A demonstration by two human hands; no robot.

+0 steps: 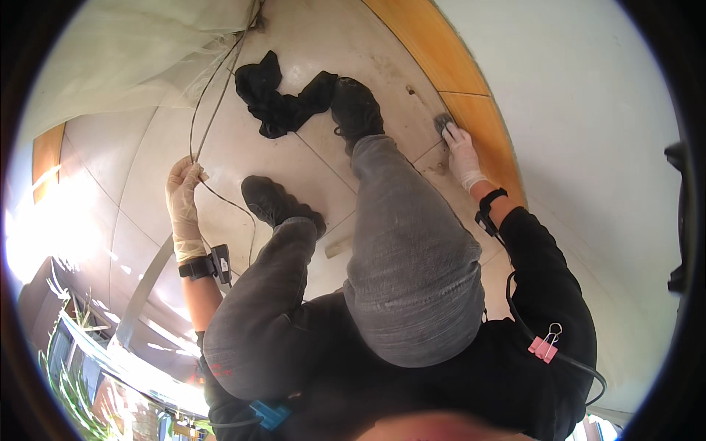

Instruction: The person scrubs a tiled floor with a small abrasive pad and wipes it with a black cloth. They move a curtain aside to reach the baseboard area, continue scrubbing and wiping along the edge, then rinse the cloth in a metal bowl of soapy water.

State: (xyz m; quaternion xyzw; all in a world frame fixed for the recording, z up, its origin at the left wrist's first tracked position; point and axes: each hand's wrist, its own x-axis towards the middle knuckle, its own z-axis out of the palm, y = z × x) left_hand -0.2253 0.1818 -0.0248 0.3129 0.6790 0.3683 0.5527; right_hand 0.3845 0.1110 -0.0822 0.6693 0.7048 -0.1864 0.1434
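My left hand (183, 184), in a pale translucent glove, is raised at the left and pinches thin dark cables (212, 107). The cables run up to the far edge of the floor, and one strand curves down from my fingers towards my lower leg. At the right, my right hand (462, 154), gloved too, presses a dark grey scouring pad (442, 121) on the tiled floor beside an orange-brown skirting board (469, 107). Its fingers lie over the pad, hiding part of it. Dark smudges mark the floor around there.
A crumpled black cloth (284, 105) lies on the floor against my black shoe (358, 107). Sheer curtain fabric (138, 60) hangs at the upper left. A white wall (579, 138) rises on the right. Between my legs lies a small beige strip (339, 248). Bright sunlight and plants show at lower left.
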